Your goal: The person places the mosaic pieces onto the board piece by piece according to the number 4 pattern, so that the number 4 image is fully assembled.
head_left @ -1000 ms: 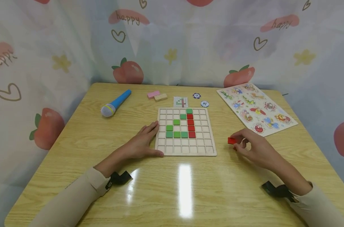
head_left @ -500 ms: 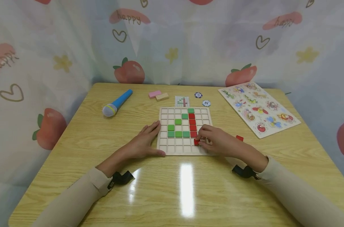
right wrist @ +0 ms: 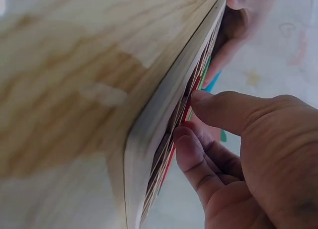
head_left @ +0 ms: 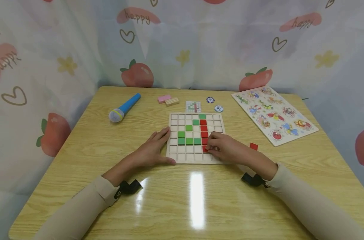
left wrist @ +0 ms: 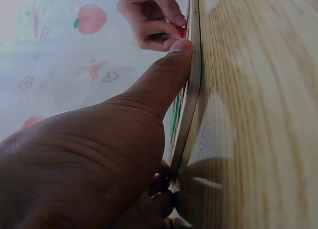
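Note:
A wooden grid board (head_left: 182, 157) lies flat on the table, with green tiles (head_left: 189, 141) and a column of red tiles in its cells. My left hand (head_left: 150, 151) rests at the board's left edge, fingers extended, thumb on the near left corner. My right hand (head_left: 228, 147) is over the board's right side, fingertips pinching a red tile (head_left: 204, 149) at the bottom of the red column. The right wrist view has thumb and finger at the tile's edge (right wrist: 187, 109), low against the board. The right hand covers several cells.
A loose red tile (head_left: 253, 146) lies beside the right forearm. Behind the board are a pattern card (head_left: 193, 106), two chips (head_left: 219, 108), and pink and wooden blocks (head_left: 171, 101). A toy microphone (head_left: 124, 108) lies left; an insect puzzle board (head_left: 275, 115) lies right.
My right hand has carried a red tile leftward from the table onto the board, into the cell below the other red ones. Another red tile stays behind. My left hand holds its place.

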Motion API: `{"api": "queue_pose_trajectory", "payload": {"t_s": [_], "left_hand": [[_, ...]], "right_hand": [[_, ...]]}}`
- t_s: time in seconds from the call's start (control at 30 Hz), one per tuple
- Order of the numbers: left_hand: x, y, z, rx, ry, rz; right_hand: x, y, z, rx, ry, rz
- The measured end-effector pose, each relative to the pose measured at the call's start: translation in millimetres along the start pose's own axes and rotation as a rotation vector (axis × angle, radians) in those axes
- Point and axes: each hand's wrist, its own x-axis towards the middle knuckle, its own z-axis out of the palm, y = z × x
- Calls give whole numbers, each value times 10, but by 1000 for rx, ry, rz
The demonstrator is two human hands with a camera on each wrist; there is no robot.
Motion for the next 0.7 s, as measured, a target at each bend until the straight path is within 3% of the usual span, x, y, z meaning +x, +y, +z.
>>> {"api": "queue_pose_trajectory", "payload": {"t_s": [0.23, 0.47, 0.7], "left_hand": [[0, 18, 56, -13, -8, -2], [7, 26, 31, 9, -5, 12], [0, 3, -24, 21, 2, -3]], "right_hand": [[-211, 26, -67, 9, 1, 71], [-889, 202, -280, -43, 286, 71], [-1451, 434, -241, -68, 410, 255]]}}
